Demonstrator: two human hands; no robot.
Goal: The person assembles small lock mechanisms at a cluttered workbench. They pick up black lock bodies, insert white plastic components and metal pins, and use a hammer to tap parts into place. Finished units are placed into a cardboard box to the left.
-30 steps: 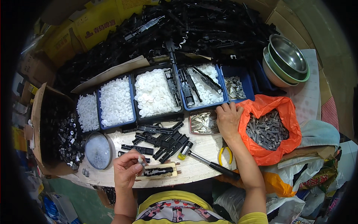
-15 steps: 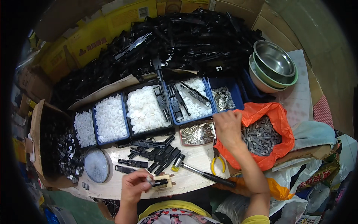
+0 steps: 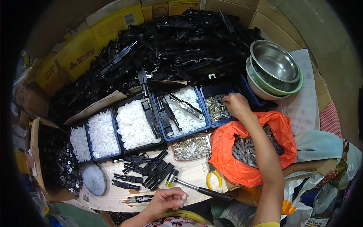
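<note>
Near the table's front edge, my left hand (image 3: pixel 169 200) pinches a small pale grey piece (image 3: pixel 184 198) between thumb and fingertips. Just left of that hand lies a slim black part (image 3: pixel 140 198) with silvery metal on it. My right hand (image 3: pixel 237 106) reaches into a blue bin (image 3: pixel 205 92) at the back right, its fingers curled down onto small metal pins (image 3: pixel 216 107). What those fingertips hold, if anything, is hidden. Under my right forearm sits an orange plastic bag (image 3: pixel 223 145) of grey pieces (image 3: pixel 242 151).
A hammer (image 3: pixel 200 190) and yellow-handled pliers (image 3: pixel 214 179) lie beside several black parts (image 3: pixel 151 170). Bins of white pieces (image 3: pixel 136 125) and a tray of pins (image 3: pixel 191 146) stand behind. A round dish (image 3: pixel 94 179) is left; stacked bowls (image 3: pixel 274 62) and a black heap (image 3: pixel 181 41) are farther back.
My right hand has moved from beside the orange bag into the bin of metal pins. My left hand has shifted right along the front edge with the grey piece. The view has shifted slightly.
</note>
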